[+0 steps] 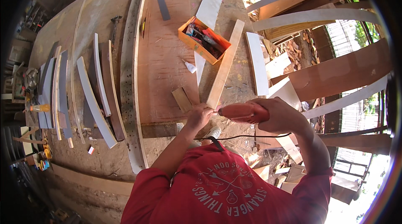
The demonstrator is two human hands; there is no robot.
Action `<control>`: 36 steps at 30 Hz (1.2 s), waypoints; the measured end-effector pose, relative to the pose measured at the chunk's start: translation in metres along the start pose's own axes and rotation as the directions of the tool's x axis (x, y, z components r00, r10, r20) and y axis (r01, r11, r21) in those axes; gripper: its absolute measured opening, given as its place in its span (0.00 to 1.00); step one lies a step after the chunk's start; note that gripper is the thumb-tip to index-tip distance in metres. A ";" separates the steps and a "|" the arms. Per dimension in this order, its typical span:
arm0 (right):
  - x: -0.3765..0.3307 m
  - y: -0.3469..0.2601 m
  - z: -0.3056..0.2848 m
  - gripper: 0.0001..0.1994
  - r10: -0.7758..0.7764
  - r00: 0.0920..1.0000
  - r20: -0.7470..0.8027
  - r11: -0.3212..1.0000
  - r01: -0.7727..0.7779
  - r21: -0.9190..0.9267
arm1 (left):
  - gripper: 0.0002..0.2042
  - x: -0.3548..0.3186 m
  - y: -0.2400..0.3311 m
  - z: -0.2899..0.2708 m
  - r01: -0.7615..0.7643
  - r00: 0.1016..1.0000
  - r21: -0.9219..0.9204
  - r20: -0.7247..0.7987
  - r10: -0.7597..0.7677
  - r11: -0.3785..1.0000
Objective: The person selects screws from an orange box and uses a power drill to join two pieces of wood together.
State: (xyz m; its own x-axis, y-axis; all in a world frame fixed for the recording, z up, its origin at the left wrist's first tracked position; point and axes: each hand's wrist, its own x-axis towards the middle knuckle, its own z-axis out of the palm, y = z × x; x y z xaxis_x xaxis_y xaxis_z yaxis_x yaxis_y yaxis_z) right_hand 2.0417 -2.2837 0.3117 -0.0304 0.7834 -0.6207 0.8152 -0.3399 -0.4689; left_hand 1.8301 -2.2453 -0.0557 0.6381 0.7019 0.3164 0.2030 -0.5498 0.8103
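A red corded power drill is gripped in my right hand, its nose pointing left. Just left of that nose, my left hand is closed around the near end of a long, light wooden strip. Something small and pale shows at the fingertips, too small to name. The strip slants away across the workbench. Beside my left hand lies a small brown wood block. Farther off are a white squeeze bottle and an orange open box of hand tools.
A black cord runs below the drill. Curved strips and a hammer lie left, past a long edge piece. White boards and large curved pieces occupy the right. Scraps litter the ground.
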 end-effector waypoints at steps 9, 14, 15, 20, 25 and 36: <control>0.004 0.007 0.003 0.29 -0.029 1.000 0.005 0.999 0.029 -0.030 | 0.05 0.001 0.005 -0.003 0.018 1.000 -0.023 0.004 -0.018 1.000; 0.000 0.012 0.008 0.29 -0.057 0.998 -0.010 0.998 0.057 -0.015 | 0.06 0.003 0.007 -0.004 -0.046 0.998 -0.023 -0.034 0.046 0.999; -0.001 0.011 0.008 0.29 -0.057 0.998 -0.015 0.998 0.057 -0.015 | 0.06 0.003 0.006 -0.004 -0.051 0.998 -0.022 -0.033 0.050 0.998; -0.010 0.020 0.013 0.34 -0.049 0.999 0.001 0.999 0.049 -0.016 | 0.06 0.004 0.006 -0.001 -0.038 0.999 0.015 -0.026 0.038 0.999; -0.038 0.068 0.040 0.34 -0.088 0.986 -0.139 0.991 0.102 0.092 | 0.06 0.006 0.008 -0.010 -0.053 0.998 0.016 0.028 0.053 0.998; -0.147 0.193 0.167 0.27 0.437 0.837 -0.330 0.482 0.092 0.871 | 0.13 0.108 0.026 0.022 0.105 0.992 -0.034 0.074 -0.102 0.994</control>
State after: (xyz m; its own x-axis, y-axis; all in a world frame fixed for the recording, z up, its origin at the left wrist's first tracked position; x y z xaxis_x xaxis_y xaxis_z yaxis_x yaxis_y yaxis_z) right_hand 2.1067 -2.5513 0.2073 0.5216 0.6789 -0.5168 -0.1135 -0.5451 -0.8307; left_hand 1.9206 -2.1934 -0.0112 0.6670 0.7191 0.1951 0.2435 -0.4579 0.8550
